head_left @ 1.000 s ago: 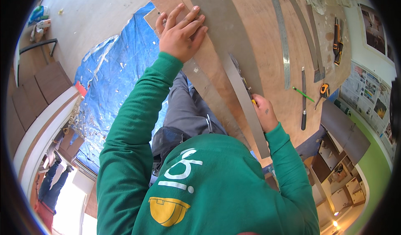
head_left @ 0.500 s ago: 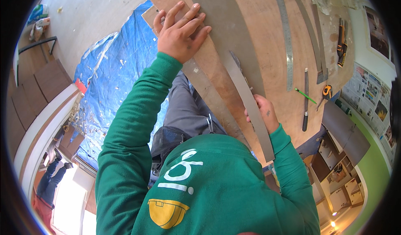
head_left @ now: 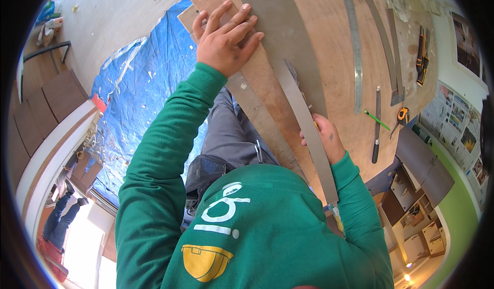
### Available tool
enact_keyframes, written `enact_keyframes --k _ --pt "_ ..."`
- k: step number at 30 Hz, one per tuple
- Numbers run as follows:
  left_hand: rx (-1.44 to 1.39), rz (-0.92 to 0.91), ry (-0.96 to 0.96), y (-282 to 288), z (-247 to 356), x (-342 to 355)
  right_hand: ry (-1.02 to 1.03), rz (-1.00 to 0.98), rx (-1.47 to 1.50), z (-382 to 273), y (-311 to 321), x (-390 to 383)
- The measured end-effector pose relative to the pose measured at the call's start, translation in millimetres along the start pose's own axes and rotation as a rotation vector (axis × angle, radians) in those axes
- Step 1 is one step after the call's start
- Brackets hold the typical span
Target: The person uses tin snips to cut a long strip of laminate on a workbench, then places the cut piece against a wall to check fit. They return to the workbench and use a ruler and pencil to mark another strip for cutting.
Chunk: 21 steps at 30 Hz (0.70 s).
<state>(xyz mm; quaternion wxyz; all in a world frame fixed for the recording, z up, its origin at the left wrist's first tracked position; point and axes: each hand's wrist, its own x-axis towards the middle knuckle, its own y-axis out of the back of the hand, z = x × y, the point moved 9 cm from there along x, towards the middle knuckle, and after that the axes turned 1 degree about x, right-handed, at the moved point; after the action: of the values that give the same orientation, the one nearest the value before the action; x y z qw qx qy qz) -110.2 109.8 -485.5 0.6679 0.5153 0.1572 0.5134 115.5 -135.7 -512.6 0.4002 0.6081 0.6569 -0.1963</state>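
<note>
My left hand (head_left: 226, 44) lies with fingers spread, pressing on a long brown board (head_left: 252, 70) at the edge of the wooden table. My right hand (head_left: 330, 139) is closed beside a narrow grey strip (head_left: 307, 122), which runs lengthwise towards me and crosses over its fingers. Fingertips show on the strip's left side. A bit of yellow shows between strip and hand, but the held thing is mostly hidden. Beyond the brown board lies a wide grey-brown panel (head_left: 280, 21). A small dark object shows at the strip's far end, too hidden to name.
On the wooden table (head_left: 332, 57) to the right lie a metal ruler (head_left: 356, 57), a black-handled tool (head_left: 377, 127), a green pencil (head_left: 376, 120), a tape measure (head_left: 403, 116) and utility knives (head_left: 423, 57). Blue sheeting (head_left: 146, 83) covers floor at left.
My right hand has shifted very slightly, and a bit of yellow now shows by its fingers. My left hand stays pressed on the board. The whole view has moved a little.
</note>
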Motion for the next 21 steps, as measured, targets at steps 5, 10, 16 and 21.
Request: enact_keyframes --k 5,10,16,21 --pt "-0.004 -0.009 0.01 1 1 1 0.003 -0.043 0.034 10 -1 3" --pt "0.015 -0.001 0.001 -1 -1 0 -0.006 -0.008 0.014 8 0 2" --pt "0.014 -0.007 -0.001 -2 -1 0 0.048 -0.056 -0.039 -8 0 6" --pt "0.01 0.002 -0.006 -1 0 0 0.026 -0.057 -0.023 -9 0 6"
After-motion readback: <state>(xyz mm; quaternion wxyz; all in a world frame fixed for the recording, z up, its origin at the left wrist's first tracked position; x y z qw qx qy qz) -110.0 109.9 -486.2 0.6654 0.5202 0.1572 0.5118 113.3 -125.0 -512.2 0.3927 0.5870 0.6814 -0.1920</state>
